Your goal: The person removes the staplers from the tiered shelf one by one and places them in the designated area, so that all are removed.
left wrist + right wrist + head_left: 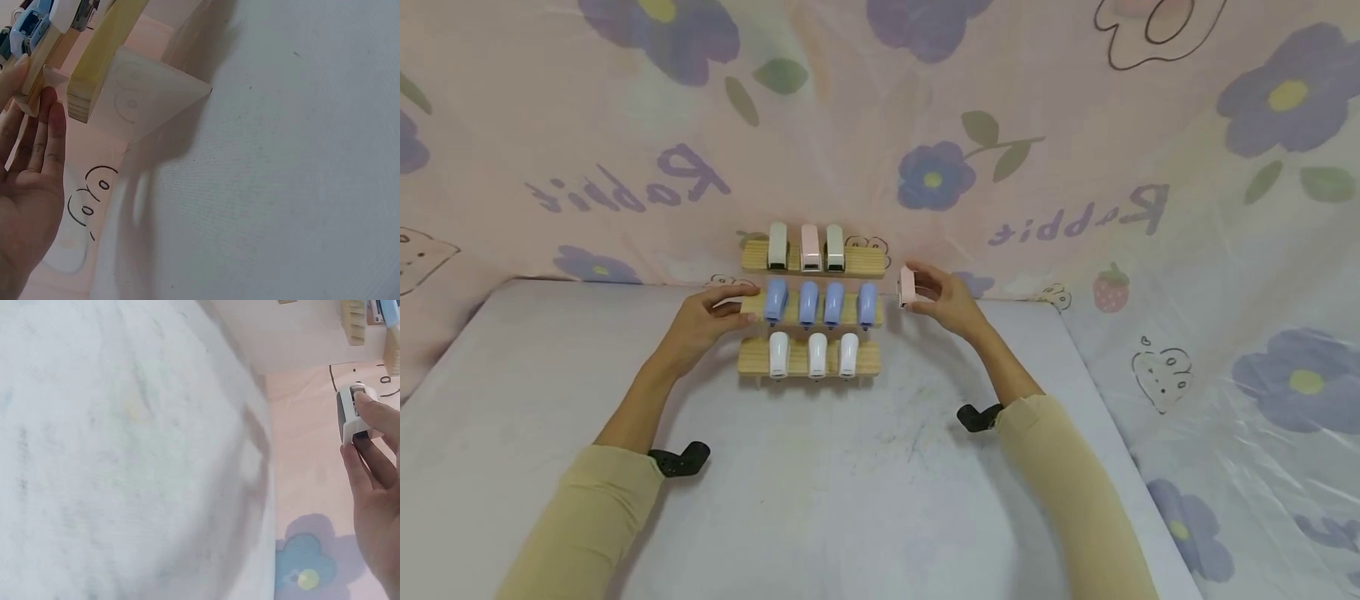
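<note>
Step in hand, as judged: placing or removing a stapler at the right of the rack; which of the two cannot be told. The pink stapler (907,287) is off the shelves, just right of them and apart, pinched between thumb and fingers of the right hand (947,302). The left hand (700,325) pinches the left end of the middle shelf (850,310), probably to steady it.

The far shelf (867,262) bears two pale staplers (778,246) with a pink one between, and bare wood at its right. The middle shelf bears four blue staplers (808,302); the near shelf (868,360), three white staplers (817,354).

If placing, the next move likely calls for a short leftward carry to that bare wood, clear of neighbours, with a gentle release.

Writing: "Rabbit" appears twice on the backdrop (835,167), left and right, mirror-reversed. No brand is legible; marks on the staplers are too small to read.
</note>
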A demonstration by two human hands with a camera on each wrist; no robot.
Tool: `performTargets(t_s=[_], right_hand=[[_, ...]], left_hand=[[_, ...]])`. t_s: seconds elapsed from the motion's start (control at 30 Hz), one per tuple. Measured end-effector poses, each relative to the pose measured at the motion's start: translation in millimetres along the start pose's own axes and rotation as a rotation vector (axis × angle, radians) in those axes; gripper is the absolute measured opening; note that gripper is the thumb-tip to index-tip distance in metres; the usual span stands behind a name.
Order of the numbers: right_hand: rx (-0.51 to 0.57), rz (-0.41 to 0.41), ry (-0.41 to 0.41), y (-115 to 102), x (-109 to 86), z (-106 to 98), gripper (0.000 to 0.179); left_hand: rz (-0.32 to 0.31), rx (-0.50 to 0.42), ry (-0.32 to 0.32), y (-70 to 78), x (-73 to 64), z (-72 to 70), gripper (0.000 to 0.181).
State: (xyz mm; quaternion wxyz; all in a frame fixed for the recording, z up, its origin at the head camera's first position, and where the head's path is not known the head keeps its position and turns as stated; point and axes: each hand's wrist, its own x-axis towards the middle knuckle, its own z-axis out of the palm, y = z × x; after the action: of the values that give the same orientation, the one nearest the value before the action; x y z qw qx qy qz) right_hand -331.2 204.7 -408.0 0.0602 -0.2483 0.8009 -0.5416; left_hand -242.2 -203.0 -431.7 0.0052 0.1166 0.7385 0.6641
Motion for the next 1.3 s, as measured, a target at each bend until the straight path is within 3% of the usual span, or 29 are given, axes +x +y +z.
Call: performTargets(t_s=[0.33,0.87,1.1,1.3], right_hand=[[-0.079,0.059,0.024,13.3,-1.6,6.2,0.073],[-0.125,0.152,-0.015,36.4,-2.2,12.2,0.071],[-0.117,0.180,-0.024,42.0,0.4,14.2,0.071],[-0.092,0.209,-0.022,42.8,0.8,16.0,0.072]], left_hand=[[-0.038,-0.018,-0.006,2.7,-1.5,2.5,0.052],[-0.030,-0.025,-0.005,0.5,0.1,0.9,0.051],[-0.044,-0.025,-0.009,-0.1,0.1,1.0,0.052],[-0.020,-0.030,-0.011,0.6,0.5,0.2,0.050]])
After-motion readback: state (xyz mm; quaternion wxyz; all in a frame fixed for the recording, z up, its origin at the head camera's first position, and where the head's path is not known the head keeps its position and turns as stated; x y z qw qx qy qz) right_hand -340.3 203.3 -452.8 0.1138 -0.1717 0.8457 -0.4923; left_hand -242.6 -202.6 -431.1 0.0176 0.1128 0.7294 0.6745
